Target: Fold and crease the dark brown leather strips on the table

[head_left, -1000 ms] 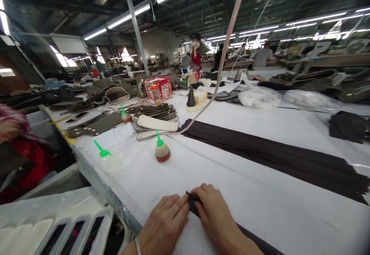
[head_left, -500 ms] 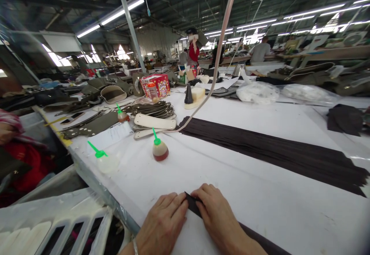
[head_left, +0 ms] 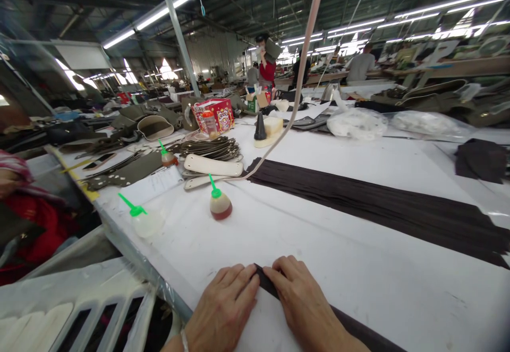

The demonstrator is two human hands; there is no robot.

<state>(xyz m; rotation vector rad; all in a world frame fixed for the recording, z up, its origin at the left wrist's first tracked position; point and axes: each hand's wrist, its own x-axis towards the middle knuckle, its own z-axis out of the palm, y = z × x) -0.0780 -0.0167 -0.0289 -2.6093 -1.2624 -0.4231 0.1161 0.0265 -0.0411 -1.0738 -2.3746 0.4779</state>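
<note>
A narrow dark fabric strip (head_left: pixel 268 284) lies on the white tabletop, running from between my hands toward the lower right. My left hand (head_left: pixel 228 305) rests on the table with its fingers together, the index fingertip and thumb gripping the strip's far end. Just right of it, my right hand (head_left: pixel 300 296) has curled fingers, with thumb and index fingertip pinching the strip's edge near that same end. My right forearm hides part of the strip. Beyond the hands stands a squeeze bottle (head_left: pixel 220 204) with a green nozzle and reddish-brown liquid.
A long stack of dark strips (head_left: pixel 358 198) spans the table behind. A clear green-nozzled bottle (head_left: pixel 145 221) stands near the left edge. Pale straps (head_left: pixel 213 166) lie beside a hanging hose (head_left: pixel 297 102). A white plastic crate (head_left: pixel 91 299) is at lower left; a person in red (head_left: pixel 40 229) sits left.
My right thumb and index finger have shifted slightly along the strip toward its far end. My left hand stays nearly in place. The view has tilted slightly.
</note>
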